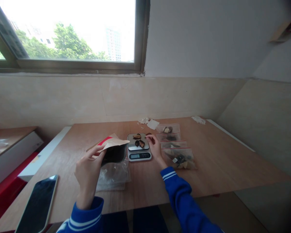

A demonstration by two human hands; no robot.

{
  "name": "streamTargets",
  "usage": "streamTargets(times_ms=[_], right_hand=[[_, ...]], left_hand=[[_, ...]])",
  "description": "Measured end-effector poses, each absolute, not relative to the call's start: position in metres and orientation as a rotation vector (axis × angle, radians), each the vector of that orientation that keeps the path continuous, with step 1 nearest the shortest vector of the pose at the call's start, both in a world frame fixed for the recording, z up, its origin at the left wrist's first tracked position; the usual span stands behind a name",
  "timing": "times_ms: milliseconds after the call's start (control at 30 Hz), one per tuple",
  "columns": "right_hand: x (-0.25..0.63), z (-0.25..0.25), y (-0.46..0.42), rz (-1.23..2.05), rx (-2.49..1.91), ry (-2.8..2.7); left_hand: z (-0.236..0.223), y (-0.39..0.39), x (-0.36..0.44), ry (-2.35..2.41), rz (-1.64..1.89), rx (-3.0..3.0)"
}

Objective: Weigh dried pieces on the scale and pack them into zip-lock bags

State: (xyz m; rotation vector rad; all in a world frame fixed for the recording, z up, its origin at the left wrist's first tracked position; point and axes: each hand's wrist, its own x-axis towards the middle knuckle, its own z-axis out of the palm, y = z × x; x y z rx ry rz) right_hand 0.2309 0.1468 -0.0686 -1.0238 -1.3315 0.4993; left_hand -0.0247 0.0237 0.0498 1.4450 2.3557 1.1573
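My left hand (88,173) holds up a brown paper pouch (113,147) with a red side, its dark mouth gaping toward the scale. A small digital kitchen scale (138,151) sits at the middle of the wooden table (220,161), with a few dark dried pieces (139,142) on its steel platform. My right hand (155,148) reaches to the scale's right edge and pinches a small dark piece (148,134) between its fingertips. Both arms wear blue sleeves with white stripes.
Several clear zip bags (176,145) with red seals, holding dried pieces, lie in a row right of the scale. Empty clear bags (113,176) lie under the pouch. A phone (37,204) lies at the front left. Paper scraps (149,123) lie by the tiled wall.
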Motion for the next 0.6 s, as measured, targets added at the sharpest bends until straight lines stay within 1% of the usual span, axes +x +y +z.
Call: streamTargets(times_ms=[100,200,400,600], right_hand=[[0.236,-0.082,0.182,0.669,-1.034,-1.269],[0.236,-0.091,0.202,0.757,-1.030,-1.326],[0.240,-0.111,0.209,0.685,-1.055,-1.406],[0.240,-0.120,0.208,0.700,-1.094,-1.488]], left_hand=[[0.048,0.023,-0.024,2.332,1.154,1.443],[0.048,0.024,-0.027,2.288,1.182,1.410],[0.046,0.024,-0.033,2.209,1.274,1.393],[0.048,0.024,-0.031,2.229,1.269,1.396]])
